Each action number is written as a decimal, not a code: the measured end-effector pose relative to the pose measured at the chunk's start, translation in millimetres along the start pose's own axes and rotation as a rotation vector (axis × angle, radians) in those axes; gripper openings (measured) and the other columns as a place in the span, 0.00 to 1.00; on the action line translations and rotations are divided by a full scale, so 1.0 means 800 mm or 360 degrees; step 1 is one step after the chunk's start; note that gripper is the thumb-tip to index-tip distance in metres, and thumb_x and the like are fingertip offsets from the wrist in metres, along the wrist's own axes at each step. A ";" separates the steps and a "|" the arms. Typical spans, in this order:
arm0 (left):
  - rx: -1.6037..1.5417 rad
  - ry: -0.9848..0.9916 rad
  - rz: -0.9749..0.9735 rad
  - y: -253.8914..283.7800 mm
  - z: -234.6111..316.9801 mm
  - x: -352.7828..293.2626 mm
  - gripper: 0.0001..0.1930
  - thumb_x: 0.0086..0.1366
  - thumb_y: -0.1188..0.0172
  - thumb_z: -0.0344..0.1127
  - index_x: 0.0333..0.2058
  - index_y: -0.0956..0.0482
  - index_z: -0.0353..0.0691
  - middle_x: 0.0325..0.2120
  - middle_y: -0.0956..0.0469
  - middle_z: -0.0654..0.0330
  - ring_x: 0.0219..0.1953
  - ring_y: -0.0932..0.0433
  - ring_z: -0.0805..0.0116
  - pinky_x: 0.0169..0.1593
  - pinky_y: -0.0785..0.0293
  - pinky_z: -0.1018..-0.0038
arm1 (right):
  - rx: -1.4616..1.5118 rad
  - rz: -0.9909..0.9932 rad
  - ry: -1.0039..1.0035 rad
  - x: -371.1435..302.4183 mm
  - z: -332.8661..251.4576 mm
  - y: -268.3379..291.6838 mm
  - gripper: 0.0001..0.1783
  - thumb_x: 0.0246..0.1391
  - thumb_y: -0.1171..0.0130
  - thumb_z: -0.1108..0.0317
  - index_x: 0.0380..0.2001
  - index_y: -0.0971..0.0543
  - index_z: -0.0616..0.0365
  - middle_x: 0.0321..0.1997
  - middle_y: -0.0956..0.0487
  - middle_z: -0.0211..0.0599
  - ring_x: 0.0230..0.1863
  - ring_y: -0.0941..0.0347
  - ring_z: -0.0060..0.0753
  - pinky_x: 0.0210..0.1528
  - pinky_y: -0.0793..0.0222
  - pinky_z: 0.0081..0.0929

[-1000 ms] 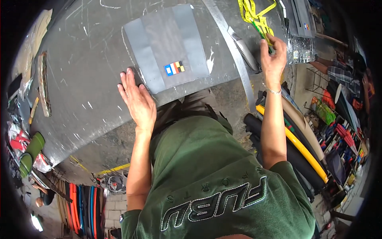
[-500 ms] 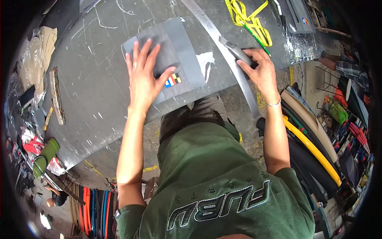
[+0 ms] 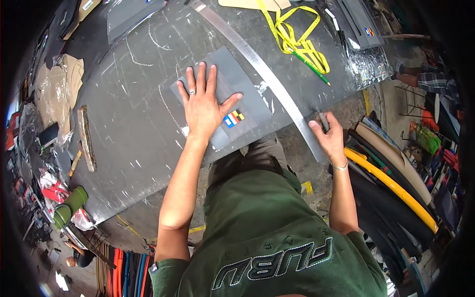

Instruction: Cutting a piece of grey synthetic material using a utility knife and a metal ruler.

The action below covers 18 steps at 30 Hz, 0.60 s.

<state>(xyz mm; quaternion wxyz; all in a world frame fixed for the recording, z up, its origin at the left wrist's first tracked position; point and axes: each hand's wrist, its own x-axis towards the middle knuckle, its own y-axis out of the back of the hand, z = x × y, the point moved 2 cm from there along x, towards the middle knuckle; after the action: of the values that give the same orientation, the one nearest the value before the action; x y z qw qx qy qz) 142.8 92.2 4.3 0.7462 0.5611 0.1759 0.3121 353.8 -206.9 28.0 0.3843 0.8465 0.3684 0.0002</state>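
Observation:
My left hand (image 3: 203, 109) lies flat with fingers spread on a grey fabric panel (image 3: 250, 99), pressing it to the dark worktable. A small patch of coloured flags (image 3: 233, 118) shows on the panel beside my thumb. My right hand (image 3: 330, 136) is closed round a dark utility knife (image 3: 324, 122) with a ridged grip; its front end is blurred. That hand is just past the table's near edge, beside the end of a long metal ruler (image 3: 267, 76). The ruler lies to the right of the panel, apart from it, and its near end overhangs the edge.
A yellow measuring tape (image 3: 297, 29) and a green pencil (image 3: 312, 68) lie beyond the ruler. More grey panels (image 3: 354, 24) rest at the far right. A worn wooden stick (image 3: 86, 138) and a phone (image 3: 49, 133) are at the left. Fabric rolls (image 3: 396, 185) stand off the table's right side.
My right hand has drawn the knife back toward me, from over the table to past its near edge. My left hand stays flat on the panel. The whole view has shifted.

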 end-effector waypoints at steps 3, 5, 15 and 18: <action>0.0011 0.0004 -0.0007 -0.001 0.001 0.002 0.53 0.57 0.39 0.75 0.72 0.38 0.45 0.74 0.44 0.54 0.77 0.54 0.45 0.74 0.63 0.36 | -0.0367 0.0039 0.0002 -0.005 0.009 -0.016 0.19 0.62 0.34 0.57 0.32 0.27 0.61 0.25 0.28 0.29 0.29 0.36 0.23 0.33 0.36 0.29; 0.0015 0.0000 -0.0021 -0.001 0.000 0.003 0.53 0.57 0.39 0.75 0.72 0.38 0.45 0.74 0.44 0.54 0.77 0.54 0.45 0.74 0.63 0.37 | -0.0233 0.0012 -0.0112 -0.007 0.011 -0.021 0.21 0.63 0.34 0.54 0.30 0.28 0.61 0.24 0.31 0.27 0.29 0.39 0.21 0.31 0.38 0.28; 0.0045 -0.0048 -0.0045 0.003 -0.001 0.005 0.53 0.56 0.37 0.74 0.71 0.37 0.44 0.74 0.43 0.53 0.77 0.53 0.47 0.76 0.64 0.41 | 0.0028 0.0002 -0.0235 -0.013 -0.026 0.010 0.24 0.63 0.33 0.54 0.26 0.28 0.64 0.19 0.39 0.34 0.24 0.43 0.22 0.27 0.41 0.29; 0.0027 -0.0062 -0.0046 0.001 -0.003 0.005 0.52 0.57 0.38 0.74 0.71 0.37 0.44 0.74 0.43 0.53 0.77 0.53 0.47 0.75 0.63 0.41 | -0.0222 0.0211 -0.0069 -0.016 -0.043 0.025 0.23 0.61 0.31 0.57 0.25 0.29 0.63 0.18 0.36 0.35 0.25 0.42 0.22 0.27 0.39 0.29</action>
<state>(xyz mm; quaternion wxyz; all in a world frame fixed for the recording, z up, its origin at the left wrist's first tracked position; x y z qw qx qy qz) 144.5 96.8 4.5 0.7491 0.5707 0.1721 0.2889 346.7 -201.2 68.8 0.4494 0.8400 0.3022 0.0329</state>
